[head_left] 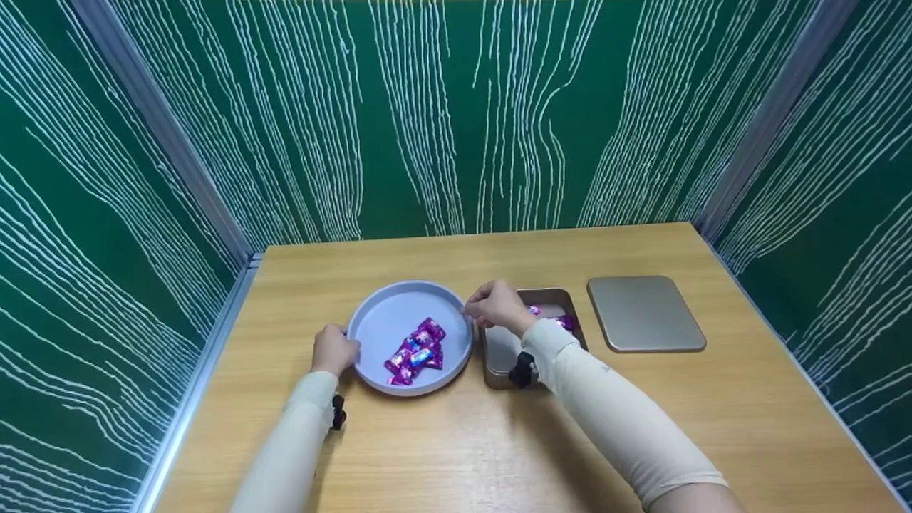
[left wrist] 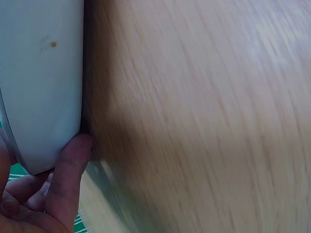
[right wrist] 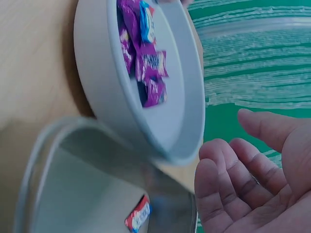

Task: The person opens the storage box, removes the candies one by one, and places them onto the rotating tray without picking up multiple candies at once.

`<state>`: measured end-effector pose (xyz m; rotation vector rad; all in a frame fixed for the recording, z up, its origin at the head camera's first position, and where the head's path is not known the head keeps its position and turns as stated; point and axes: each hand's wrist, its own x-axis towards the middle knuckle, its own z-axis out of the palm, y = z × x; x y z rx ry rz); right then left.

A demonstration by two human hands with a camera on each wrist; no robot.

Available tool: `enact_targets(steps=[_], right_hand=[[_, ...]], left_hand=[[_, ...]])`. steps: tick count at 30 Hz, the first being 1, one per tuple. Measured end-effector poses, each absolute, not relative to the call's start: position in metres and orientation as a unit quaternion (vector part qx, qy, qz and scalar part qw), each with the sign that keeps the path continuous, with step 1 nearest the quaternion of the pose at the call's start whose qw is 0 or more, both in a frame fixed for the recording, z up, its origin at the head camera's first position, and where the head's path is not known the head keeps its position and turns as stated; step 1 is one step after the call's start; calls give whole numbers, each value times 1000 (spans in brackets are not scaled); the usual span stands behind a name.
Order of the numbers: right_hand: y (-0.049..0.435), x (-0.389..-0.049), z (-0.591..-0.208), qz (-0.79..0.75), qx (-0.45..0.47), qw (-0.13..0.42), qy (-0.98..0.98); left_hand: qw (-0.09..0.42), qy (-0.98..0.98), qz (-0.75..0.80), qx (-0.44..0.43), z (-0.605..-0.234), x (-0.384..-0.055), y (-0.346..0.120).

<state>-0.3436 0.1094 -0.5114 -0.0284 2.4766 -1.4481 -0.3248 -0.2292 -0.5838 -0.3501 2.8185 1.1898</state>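
Observation:
A round pale dish holds a heap of purple-wrapped candies, with one blue wrapper among them. My left hand grips the dish at its left side; in the left wrist view the thumb lies against the wall and other fingers are behind it. Just right of the dish is an open metal tin with a few wrapped candies inside. My right hand hovers where the dish and tin meet. In the right wrist view its thumb stands apart from loosely bent fingers, with nothing between them.
A flat metal lid lies on the wooden table to the right of the tin. Green panels with white wavy lines enclose the back and sides, joined by metal posts.

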Motion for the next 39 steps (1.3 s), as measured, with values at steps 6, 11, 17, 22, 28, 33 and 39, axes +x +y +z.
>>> enact_targets(steps=[6, 11, 17, 22, 28, 33, 39], right_hand=[[128, -346, -515, -503, 18, 130, 854], [140, -350, -520, -503, 44, 128, 854], [148, -357, -523, -486, 87, 145, 857], [149, -365, -530, -466, 105, 158, 864], [146, -371, -534, -452, 119, 157, 870], [141, -371, -532, -383, 116, 137, 906], [137, -375, -536, -322, 106, 128, 932]], left_hand=[[41, 918, 377, -120, -583, -326, -235], [41, 917, 378, -122, -582, -326, -237], [42, 914, 382, -127, -582, -325, -237], [31, 916, 381, -120, -583, -324, -235], [11, 924, 365, -108, -584, -323, -232], [14, 919, 377, -116, -584, -323, -229], [25, 913, 390, -117, -584, -323, -228]])
